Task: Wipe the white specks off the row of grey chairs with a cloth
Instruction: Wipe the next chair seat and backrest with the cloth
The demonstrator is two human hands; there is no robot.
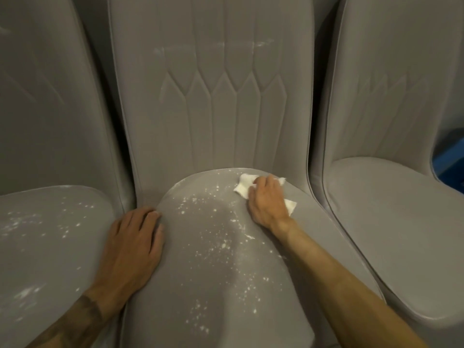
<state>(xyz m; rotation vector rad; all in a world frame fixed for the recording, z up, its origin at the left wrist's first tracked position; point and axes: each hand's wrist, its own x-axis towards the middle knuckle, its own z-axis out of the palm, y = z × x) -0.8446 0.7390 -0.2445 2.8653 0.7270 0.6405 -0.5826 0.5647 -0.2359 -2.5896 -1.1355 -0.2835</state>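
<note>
Three grey chairs stand side by side. The middle chair (213, 285) has white specks (221, 244) scattered over its seat and faint white smears on its backrest. My right hand (267, 200) presses a white cloth (243, 188) onto the far right part of that seat, fingers curled over it. Flat on the left edge of the same seat rests my left hand (134, 244), with fingers straight. The left chair (50, 247) also carries white specks on its seat. The right chair (391, 222) looks clean.
Narrow dark gaps separate the chairs. A blue object (449, 159) shows past the right chair's backrest at the right edge.
</note>
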